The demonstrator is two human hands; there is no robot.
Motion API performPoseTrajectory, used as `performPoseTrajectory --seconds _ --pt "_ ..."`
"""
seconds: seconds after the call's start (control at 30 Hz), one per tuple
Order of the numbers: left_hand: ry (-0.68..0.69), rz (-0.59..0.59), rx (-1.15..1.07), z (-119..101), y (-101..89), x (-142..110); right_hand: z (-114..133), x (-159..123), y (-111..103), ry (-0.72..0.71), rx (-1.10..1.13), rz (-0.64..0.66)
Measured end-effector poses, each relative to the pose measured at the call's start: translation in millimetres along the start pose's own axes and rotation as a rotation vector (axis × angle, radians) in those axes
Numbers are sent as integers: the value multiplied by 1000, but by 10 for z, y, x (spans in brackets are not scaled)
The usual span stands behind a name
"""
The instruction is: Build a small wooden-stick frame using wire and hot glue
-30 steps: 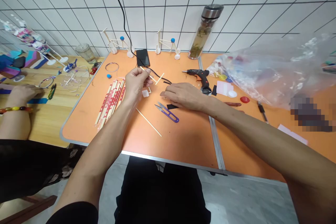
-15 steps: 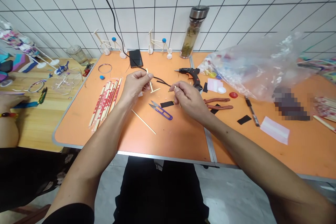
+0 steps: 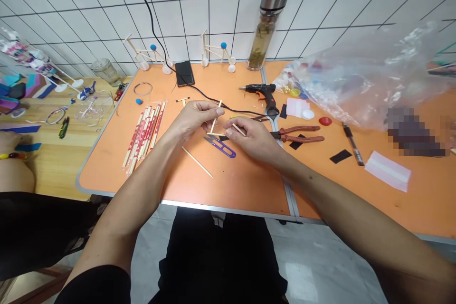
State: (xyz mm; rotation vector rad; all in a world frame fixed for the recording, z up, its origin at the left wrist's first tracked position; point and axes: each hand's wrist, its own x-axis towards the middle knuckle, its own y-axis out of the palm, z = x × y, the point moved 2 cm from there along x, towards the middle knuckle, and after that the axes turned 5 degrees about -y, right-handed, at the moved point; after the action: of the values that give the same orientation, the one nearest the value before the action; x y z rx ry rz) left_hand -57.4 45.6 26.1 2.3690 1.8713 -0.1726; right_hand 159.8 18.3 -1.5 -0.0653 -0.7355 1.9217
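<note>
Left hand (image 3: pixel 195 118) pinches slim, angled wooden sticks (image 3: pixel 213 126); right hand (image 3: pixel 253 137) grips a short straight stick (image 3: pixel 238 129)

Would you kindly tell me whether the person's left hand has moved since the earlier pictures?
Yes: judged against the black phone, the left hand has moved rightward, now farther from it.

Stick (image 3: pixel 239 129) looks matt wd, bag (image 3: pixel 359 83) glossy plstc
</note>
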Motion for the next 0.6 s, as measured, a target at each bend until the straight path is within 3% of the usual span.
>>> performPoseTrajectory --seconds 0.2,0.6 --pt "-26 27 2 -2 30 -21 30 -8 65 -68 -26 36" --pt "-73 56 -24 -12 102 -68 98 -46 151 -2 68 61"
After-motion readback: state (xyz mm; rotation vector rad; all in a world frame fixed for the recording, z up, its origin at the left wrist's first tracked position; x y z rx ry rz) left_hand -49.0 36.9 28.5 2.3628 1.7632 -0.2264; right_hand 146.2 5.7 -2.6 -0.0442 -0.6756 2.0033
